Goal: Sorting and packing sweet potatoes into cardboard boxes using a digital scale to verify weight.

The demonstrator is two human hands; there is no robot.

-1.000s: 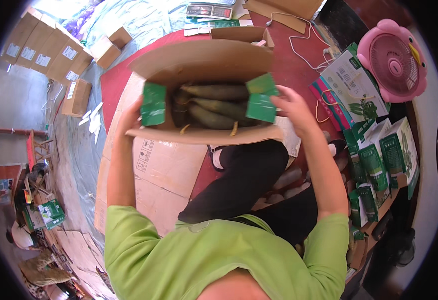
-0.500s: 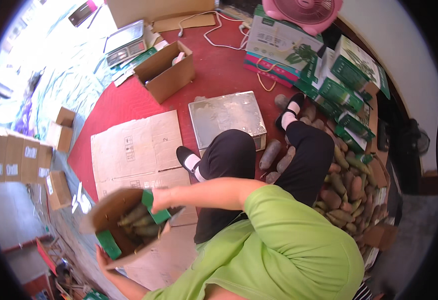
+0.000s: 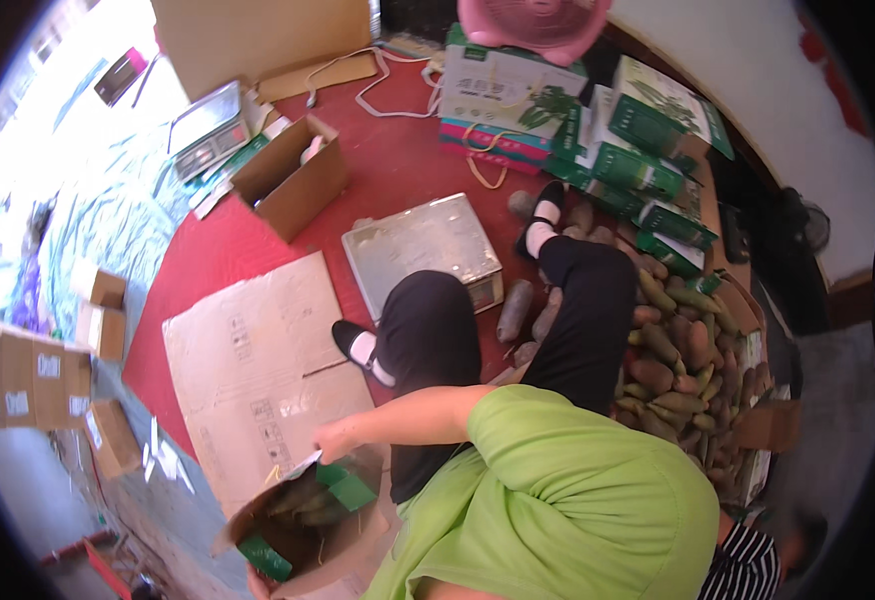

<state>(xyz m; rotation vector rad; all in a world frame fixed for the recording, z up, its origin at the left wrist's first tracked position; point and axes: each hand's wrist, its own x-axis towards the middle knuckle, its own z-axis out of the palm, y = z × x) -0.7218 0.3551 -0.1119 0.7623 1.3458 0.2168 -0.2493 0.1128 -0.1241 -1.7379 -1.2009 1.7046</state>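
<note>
An open cardboard box (image 3: 348, 555) with green inner flaps is tilted over the flattened cardboard at the lower left. Several elongated greenish-brown roots or fruits (image 3: 303, 500) lie inside it; their exact kind is unclear. My right hand (image 3: 334, 440) is closed on the box's upper rim, beside one green flap (image 3: 348, 487). At the box's lower left side, my left hand (image 3: 258, 582) holds it from outside; most of its fingers are hidden by the box and the picture's edge.
A flattened cardboard sheet (image 3: 253, 340) lies on the red mat (image 3: 398, 150). A metal-topped scale (image 3: 423, 245) stands before my knees. Right of my legs is a large pile of green and reddish produce (image 3: 683, 370). Green-and-white cartons (image 3: 648, 150) and a pink fan (image 3: 538, 25) stand behind.
Both hands have brought the box lower and closer to my body, a little to the right. The whole view has shifted slightly; the box stays held.
</note>
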